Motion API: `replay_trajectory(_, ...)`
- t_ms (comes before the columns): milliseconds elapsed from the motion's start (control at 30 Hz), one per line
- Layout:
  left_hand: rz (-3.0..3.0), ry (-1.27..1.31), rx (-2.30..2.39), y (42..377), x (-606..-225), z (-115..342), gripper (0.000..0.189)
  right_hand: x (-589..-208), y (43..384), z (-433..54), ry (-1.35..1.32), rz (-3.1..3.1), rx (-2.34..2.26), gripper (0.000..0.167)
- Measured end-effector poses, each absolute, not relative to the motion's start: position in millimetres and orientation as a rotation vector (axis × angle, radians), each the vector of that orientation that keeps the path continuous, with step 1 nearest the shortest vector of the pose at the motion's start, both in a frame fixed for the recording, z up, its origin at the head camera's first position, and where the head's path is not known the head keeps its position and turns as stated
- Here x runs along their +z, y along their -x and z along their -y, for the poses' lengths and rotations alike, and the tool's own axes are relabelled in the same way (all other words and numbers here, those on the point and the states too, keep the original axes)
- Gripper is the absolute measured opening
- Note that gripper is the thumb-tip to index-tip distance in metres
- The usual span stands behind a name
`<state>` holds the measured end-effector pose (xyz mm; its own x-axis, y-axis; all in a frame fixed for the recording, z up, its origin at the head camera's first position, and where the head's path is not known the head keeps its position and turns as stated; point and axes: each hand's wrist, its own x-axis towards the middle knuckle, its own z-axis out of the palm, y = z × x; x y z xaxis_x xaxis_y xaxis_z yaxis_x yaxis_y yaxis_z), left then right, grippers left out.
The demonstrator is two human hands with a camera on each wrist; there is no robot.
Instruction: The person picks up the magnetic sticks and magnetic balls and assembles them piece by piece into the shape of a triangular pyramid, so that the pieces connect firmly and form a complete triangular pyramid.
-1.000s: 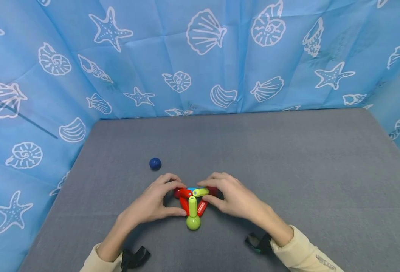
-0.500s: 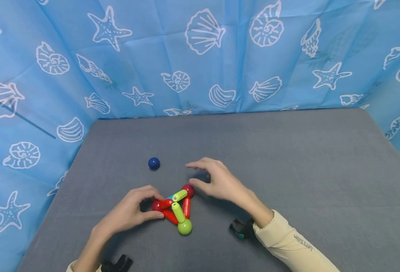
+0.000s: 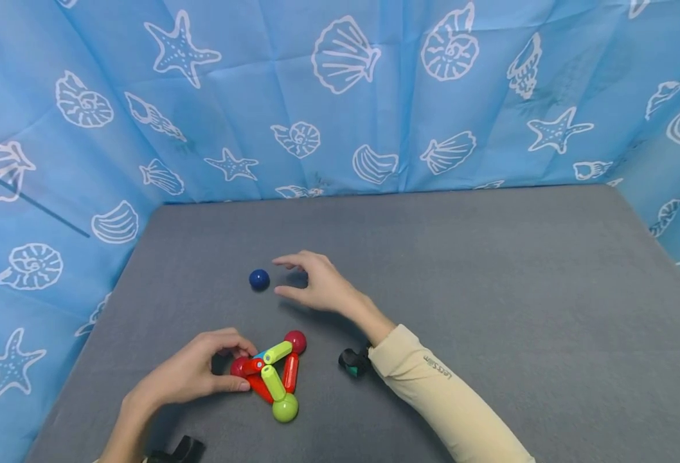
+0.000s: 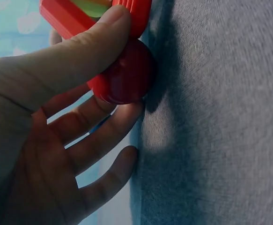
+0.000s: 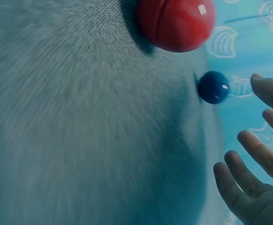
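Observation:
A small frame of coloured rods (image 3: 273, 381) and balls lies on the grey table, its rods meeting in the middle. Its corners are two red balls and a green ball (image 3: 285, 408). My left hand (image 3: 201, 368) pinches the red ball (image 4: 127, 75) at the left corner between thumb and fingers. At the far corner sits the other red ball (image 3: 295, 341), which the right wrist view shows up close. My right hand (image 3: 319, 283) hovers with thumb and fingers spread, just right of a loose blue ball (image 3: 259, 280). Nothing is between its fingers.
The grey table (image 3: 461, 289) stretches away to the right. A blue curtain (image 3: 375, 96) with white shell prints hangs behind its far edge and along the left side. A black strap device (image 3: 353, 362) sits at the right wrist.
My right hand has let go of the rod frame and moved left and away toward the blue ball. My left hand has drawn the frame left and nearer, turning it.

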<state>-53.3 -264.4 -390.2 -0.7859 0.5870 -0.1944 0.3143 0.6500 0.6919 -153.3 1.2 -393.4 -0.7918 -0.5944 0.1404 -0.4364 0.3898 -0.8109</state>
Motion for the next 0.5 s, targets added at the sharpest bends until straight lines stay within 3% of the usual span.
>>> replay_trajectory(200,-2.435,-0.683,0.916,54,-389,268,0.039,-403,162,24,0.876,-2.453,-1.332,0.054)
replay_trajectory(500,-2.441,-0.695,0.936,53,-392,268,0.036,-403,166,48,0.867,-2.592,-0.917,0.061)
